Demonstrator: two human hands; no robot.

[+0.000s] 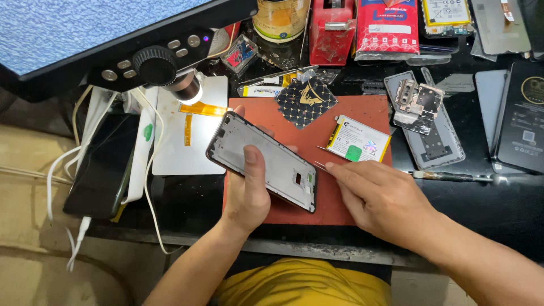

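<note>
Both my hands work low over the red mat [340, 198] on the counter: my left hand [249, 195] closes its grip around the phone frame [263, 160], tilted; my right hand [379, 198] pinches tweezers [321, 165] just beside its edge. Steadying the frame firmly should keep the tips precise.

A phone repair workshop: a digital microscope [170, 68], loose phone battery [358, 139], stripped back covers [430, 136] and a red work mat [362, 113] crowd the bench.

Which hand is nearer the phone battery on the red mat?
Right. The right hand sits just below the phone battery, its tweezers tip close to the battery's lower left corner. The left hand is farther left, gripping the phone frame.
</note>
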